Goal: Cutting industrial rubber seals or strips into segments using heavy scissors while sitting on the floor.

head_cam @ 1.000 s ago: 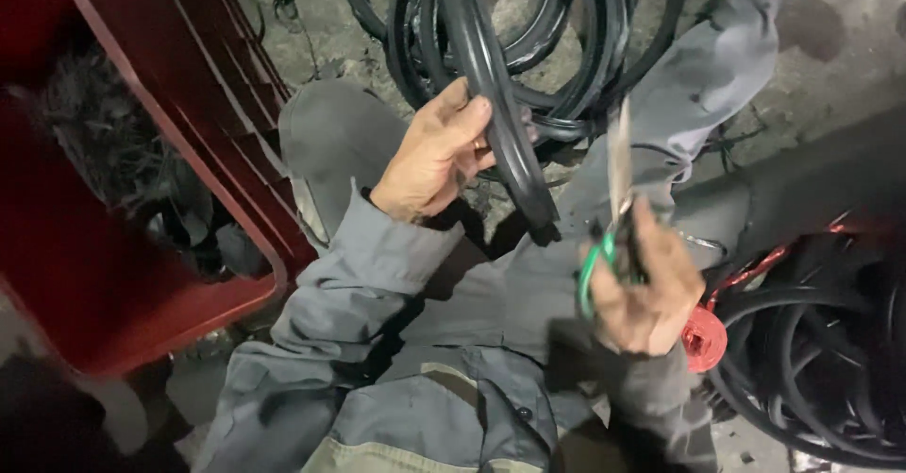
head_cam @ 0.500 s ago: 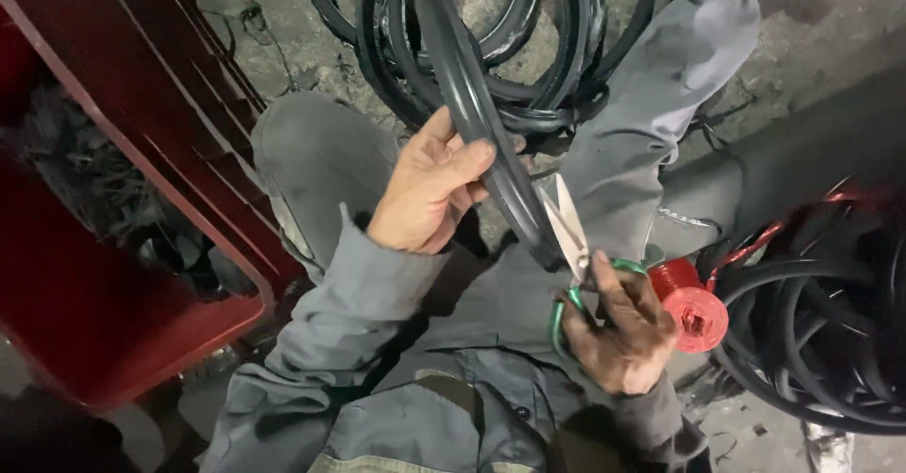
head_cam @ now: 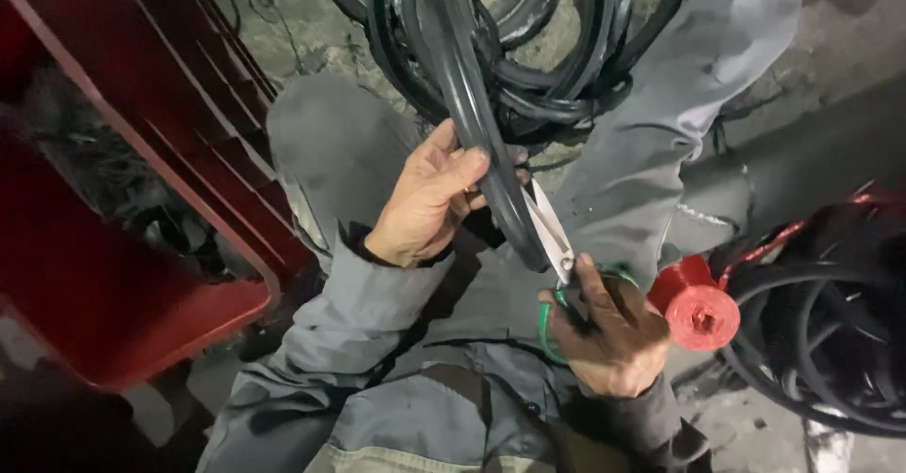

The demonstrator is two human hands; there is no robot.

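A seated person in grey work clothes grips a black rubber ring point(head_cam: 477, 124) in the left hand point(head_cam: 429, 199) and green-handled scissors point(head_cam: 557, 256) in the right hand point(head_cam: 609, 336), seen from above. The left hand is closed around the ring's near edge, thumb on top and fingers curled beneath it, holding it up over the lap between the knees. The right hand is closed through the scissor loops, low and just right of the left. The steel blades point up and left and touch the ring's lower edge, close under the left fingers; whether the blades are parted or shut on the rubber is hard to tell, since the ring covers part of them.

The ring rises from the hands toward the top of the frame, where it overlaps a pile of rings point(head_cam: 557, 48) lying on the concrete floor point(head_cam: 283, 20) between the person's legs. The left knee point(head_cam: 330, 143) is bent up at centre left; the right leg point(head_cam: 679, 124) stretches up and right across the frame.

A red crate point(head_cam: 142, 275) stands at left, tilted, its ribbed wall running diagonally beside the left knee. At right, just beside the right hand, sits a red spool point(head_cam: 698, 308), and past it a second heap of rubber point(head_cam: 830, 331) fills the lower right corner, with a red band across its top.
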